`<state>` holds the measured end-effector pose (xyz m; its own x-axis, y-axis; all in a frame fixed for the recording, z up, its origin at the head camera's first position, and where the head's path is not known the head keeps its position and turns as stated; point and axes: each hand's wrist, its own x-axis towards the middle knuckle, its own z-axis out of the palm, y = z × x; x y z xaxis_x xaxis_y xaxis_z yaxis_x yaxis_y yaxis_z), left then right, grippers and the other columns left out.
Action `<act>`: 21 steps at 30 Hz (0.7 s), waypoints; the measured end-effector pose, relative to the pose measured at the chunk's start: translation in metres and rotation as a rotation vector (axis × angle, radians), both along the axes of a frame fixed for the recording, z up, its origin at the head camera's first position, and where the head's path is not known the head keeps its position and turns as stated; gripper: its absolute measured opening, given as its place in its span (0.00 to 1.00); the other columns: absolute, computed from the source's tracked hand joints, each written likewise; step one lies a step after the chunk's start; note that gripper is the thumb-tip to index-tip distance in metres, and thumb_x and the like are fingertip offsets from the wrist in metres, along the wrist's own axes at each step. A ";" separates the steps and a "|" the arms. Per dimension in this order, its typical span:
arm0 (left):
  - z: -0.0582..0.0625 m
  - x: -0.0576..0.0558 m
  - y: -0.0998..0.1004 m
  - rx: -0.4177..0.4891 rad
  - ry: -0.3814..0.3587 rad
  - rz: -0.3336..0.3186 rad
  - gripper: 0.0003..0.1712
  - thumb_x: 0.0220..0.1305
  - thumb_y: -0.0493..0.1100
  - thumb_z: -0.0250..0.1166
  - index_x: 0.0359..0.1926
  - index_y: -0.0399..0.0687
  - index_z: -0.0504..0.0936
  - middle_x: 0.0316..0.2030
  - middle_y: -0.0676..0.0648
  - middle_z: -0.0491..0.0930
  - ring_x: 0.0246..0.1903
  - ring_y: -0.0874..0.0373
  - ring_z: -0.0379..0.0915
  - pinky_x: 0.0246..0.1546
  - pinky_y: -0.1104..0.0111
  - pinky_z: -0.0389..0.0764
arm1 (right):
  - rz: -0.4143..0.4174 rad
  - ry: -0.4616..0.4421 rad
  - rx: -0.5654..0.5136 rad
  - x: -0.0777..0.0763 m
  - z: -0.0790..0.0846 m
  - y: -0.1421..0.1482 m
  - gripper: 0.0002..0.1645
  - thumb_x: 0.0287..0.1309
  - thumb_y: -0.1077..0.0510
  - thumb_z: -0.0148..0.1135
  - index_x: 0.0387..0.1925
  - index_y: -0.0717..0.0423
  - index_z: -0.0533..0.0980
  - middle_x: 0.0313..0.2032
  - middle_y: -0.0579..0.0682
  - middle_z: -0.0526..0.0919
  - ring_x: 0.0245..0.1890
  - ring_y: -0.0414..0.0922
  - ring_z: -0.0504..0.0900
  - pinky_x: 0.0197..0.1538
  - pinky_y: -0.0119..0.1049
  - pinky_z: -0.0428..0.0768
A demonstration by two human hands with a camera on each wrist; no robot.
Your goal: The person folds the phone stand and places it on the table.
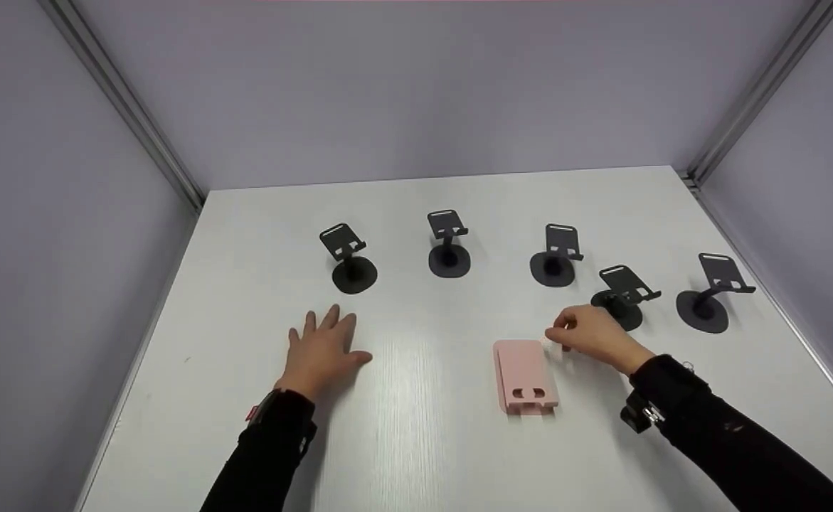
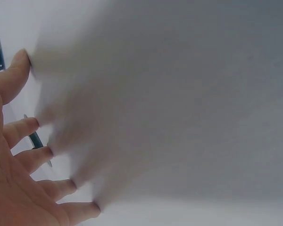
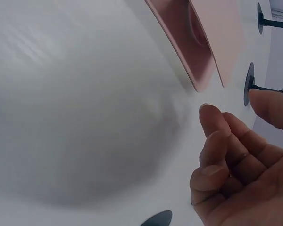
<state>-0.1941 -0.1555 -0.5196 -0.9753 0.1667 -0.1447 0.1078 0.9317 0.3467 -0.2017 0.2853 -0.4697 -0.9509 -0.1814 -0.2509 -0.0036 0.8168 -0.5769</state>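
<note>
From my station I saw two black sleeves (image 1: 736, 441) nearest, reaching in over a white table (image 1: 203, 398). The pink phone stand (image 1: 521, 370) lay folded on the tabletop between the hands, closer to the right one, its slotted end toward the person; the right wrist view showed me a gap between its plate and base. The left hand (image 1: 320, 359) was spread wide, palm down and holding nothing. The right hand (image 1: 594, 333) was just beside the pink stand's far right corner, fingers loosely curled, thumb apart from them, grasping nothing.

Right behind that hand I saw a raised black phone stand (image 1: 626, 283), its base partly covered, and a rightmost black stand (image 1: 703, 313) well beside it. Farther back, three more black stands (image 1: 449, 261) stood spaced apart before a pale back panel (image 1: 416, 92).
</note>
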 end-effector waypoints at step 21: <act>0.002 0.002 0.002 -0.016 0.009 0.014 0.46 0.62 0.64 0.68 0.75 0.47 0.68 0.77 0.37 0.57 0.74 0.24 0.46 0.67 0.26 0.49 | -0.061 0.372 0.351 -0.023 0.033 0.053 0.29 0.62 0.53 0.65 0.58 0.68 0.74 0.53 0.73 0.73 0.53 0.72 0.68 0.53 0.65 0.71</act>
